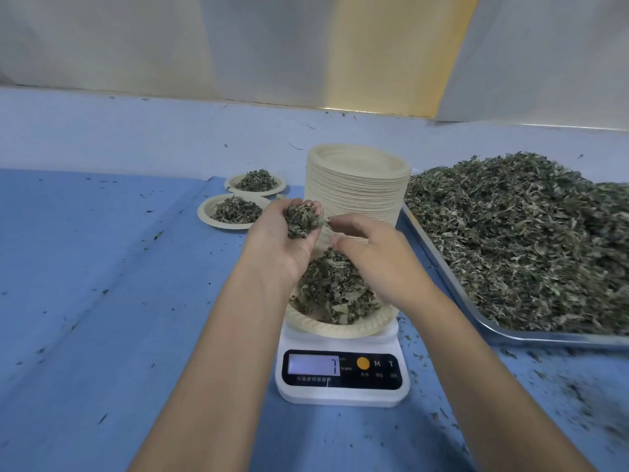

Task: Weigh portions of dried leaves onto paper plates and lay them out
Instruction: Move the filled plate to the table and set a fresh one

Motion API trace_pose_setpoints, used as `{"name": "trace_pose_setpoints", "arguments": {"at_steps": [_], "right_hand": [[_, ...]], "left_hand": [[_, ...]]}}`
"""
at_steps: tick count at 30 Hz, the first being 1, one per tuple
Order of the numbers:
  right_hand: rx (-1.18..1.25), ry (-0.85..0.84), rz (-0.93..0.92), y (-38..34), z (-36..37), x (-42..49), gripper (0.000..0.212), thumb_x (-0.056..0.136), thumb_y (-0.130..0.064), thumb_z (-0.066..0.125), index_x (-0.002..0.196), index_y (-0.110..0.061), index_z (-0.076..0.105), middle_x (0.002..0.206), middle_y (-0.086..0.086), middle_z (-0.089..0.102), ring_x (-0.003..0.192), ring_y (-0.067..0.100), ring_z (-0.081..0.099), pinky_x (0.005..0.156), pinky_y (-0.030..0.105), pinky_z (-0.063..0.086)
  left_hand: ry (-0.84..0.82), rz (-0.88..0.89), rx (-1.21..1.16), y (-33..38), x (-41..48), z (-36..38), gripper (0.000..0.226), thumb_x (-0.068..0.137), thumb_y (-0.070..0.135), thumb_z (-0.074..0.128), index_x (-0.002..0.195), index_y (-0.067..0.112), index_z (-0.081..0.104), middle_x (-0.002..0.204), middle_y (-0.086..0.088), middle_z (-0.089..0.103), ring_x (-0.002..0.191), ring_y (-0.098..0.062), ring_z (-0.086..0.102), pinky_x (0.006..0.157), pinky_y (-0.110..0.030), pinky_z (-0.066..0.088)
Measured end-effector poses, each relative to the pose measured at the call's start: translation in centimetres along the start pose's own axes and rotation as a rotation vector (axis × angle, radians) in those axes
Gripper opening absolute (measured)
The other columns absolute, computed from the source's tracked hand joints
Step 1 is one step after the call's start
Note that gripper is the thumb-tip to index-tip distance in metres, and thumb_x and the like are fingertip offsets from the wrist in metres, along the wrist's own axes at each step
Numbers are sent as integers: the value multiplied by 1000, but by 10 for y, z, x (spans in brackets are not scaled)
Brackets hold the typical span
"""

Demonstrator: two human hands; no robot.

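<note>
A paper plate (343, 330) heaped with dried leaves (335, 289) sits on a white digital scale (342, 376) whose display shows a 7. My left hand (279, 243) is palm-up above the plate and cups a clump of dried leaves (301, 218). My right hand (377, 257) hovers over the plate with curled fingers, its fingertips at the edge of that clump. Two filled paper plates, the near filled plate (235, 211) and the far filled plate (255, 182), lie behind on the left.
A tall stack of empty paper plates (357, 185) stands behind the scale. A metal tray (510, 333) piled with dried leaves (517, 240) fills the right side. Blue cloth (112, 284) covers the table, with leaf crumbs scattered on it.
</note>
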State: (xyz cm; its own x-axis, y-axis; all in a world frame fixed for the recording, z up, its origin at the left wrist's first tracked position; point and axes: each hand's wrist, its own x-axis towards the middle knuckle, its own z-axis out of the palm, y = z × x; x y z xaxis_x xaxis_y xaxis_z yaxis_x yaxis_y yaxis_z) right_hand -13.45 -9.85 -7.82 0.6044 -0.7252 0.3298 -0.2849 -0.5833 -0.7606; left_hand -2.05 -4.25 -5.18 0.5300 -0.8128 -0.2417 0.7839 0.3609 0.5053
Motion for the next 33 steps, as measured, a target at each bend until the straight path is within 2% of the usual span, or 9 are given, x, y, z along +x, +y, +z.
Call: {"name": "trace_pose_setpoints", "arguments": {"at_steps": [5, 11, 15, 18, 21, 24, 27, 30, 33], "right_hand": [[-211, -157, -159, -1, 7, -2, 36, 89, -23, 60, 125, -25, 62, 125, -8, 61, 92, -14, 38, 74, -9, 25], [-236, -154, -138, 3, 6, -1, 37, 91, -28, 59, 128, -27, 60, 130, -10, 58, 114, 0, 45, 75, 8, 30], [-159, -9, -166, 2, 5, -1, 33, 93, -24, 57, 126, -21, 62, 124, -9, 61, 107, -6, 47, 76, -9, 25], [27, 119, -105, 0, 6, 1, 25, 95, -20, 54, 116, -22, 66, 107, -14, 65, 94, -8, 56, 80, 0, 36], [420, 220, 83, -5, 5, 5, 20, 96, -13, 49, 101, -18, 67, 106, -2, 68, 104, 12, 63, 91, 26, 50], [872, 210, 233, -11, -1, 7, 20, 97, -7, 43, 101, -9, 64, 112, 13, 66, 108, 22, 64, 89, 26, 53], [1026, 205, 311, -8, -10, 6, 22, 98, -13, 44, 108, -9, 63, 120, 12, 64, 113, 20, 61, 96, 28, 49], [1155, 212, 374, -5, -20, 5, 24, 97, -15, 45, 109, -5, 63, 112, 11, 67, 96, 15, 65, 83, 23, 52], [1303, 269, 418, 0, -30, 3, 23, 95, -10, 43, 95, -1, 64, 80, 6, 69, 70, 12, 62, 64, 22, 56]], "left_hand": [[-4, 1, -7, 1, 2, 0, 20, 99, 8, 39, 83, 1, 49, 74, -15, 52, 64, -20, 52, 56, -25, 52], [-15, -2, -26, 3, 3, -2, 20, 99, 8, 39, 82, 1, 48, 73, -15, 51, 63, -20, 51, 62, -26, 49], [-17, -6, -7, 2, 2, -2, 20, 99, 6, 39, 82, 1, 49, 74, -16, 52, 63, -20, 52, 61, -25, 50], [-19, -21, -9, -1, 1, 0, 21, 99, 6, 39, 82, 0, 49, 74, -16, 53, 65, -21, 52, 61, -25, 50], [-18, -48, -19, -4, -1, 2, 23, 100, 8, 38, 82, -1, 49, 75, -17, 53, 65, -21, 52, 61, -26, 50], [-31, -54, -1, -11, -3, 4, 24, 101, 9, 37, 82, 0, 49, 76, -16, 53, 66, -21, 52, 63, -26, 49], [-64, -80, 10, -22, -6, 8, 25, 101, 7, 36, 81, 0, 48, 77, -16, 53, 69, -23, 52, 68, -28, 47], [-106, -126, 20, -36, -7, 20, 24, 101, 7, 36, 81, 0, 49, 78, -16, 52, 70, -23, 51, 69, -29, 46], [-136, -151, 13, -57, -5, 37, 23, 100, 5, 37, 81, -2, 49, 74, -17, 52, 65, -24, 52, 61, -29, 48]]}}
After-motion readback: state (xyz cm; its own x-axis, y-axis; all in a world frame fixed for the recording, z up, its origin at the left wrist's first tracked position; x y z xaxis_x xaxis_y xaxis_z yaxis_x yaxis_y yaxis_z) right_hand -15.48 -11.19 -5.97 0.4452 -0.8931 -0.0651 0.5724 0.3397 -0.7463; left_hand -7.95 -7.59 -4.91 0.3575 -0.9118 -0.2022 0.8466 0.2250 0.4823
